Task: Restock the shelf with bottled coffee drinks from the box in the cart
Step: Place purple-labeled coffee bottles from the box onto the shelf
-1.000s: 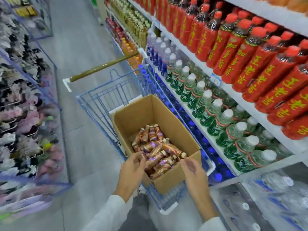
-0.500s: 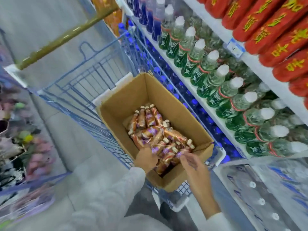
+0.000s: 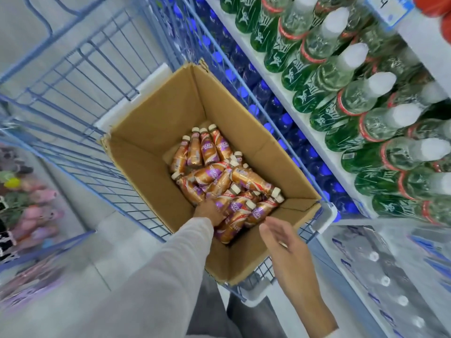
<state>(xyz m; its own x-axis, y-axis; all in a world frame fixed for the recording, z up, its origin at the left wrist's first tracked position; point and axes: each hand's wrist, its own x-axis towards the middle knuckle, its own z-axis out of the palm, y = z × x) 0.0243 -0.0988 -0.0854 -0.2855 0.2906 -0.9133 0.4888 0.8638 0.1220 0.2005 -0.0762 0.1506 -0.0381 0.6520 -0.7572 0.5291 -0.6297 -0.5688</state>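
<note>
Head view, looking down into the cart.

- Cart: blue wire, parked tight against the shelf on its right side.
- Box: brown cardboard, flaps open, standing in the near end of the cart. Its near-right corner touches the cart's corner guard.
- Coffee bottles: all inside the box, lying on their sides in a loose heap on the bottom. Four lie side by side at the far end with caps pointing away. The rest are jumbled toward the near wall. Gold and purple labels, cream caps.
- Left hand: reaches down into the box from a pale sleeve and rests on the near part of the heap. Its fingers are buried among the bottles, so I cannot tell whether they hold one.
- Right hand: above the near-right part of the box, fingers straight and close together, palm turned left. It holds nothing; the fingertips sit just beside the nearest bottle.
- Green bottles: white caps, packed in rows on the shelf.
- Blue-capped bottles: on the level below, seen through the cart wire.
- Price tag: on the shelf edge above, top right.
- Wrapped water packs: low on the right.
- Plush toys: blurred, at the left edge.
</note>
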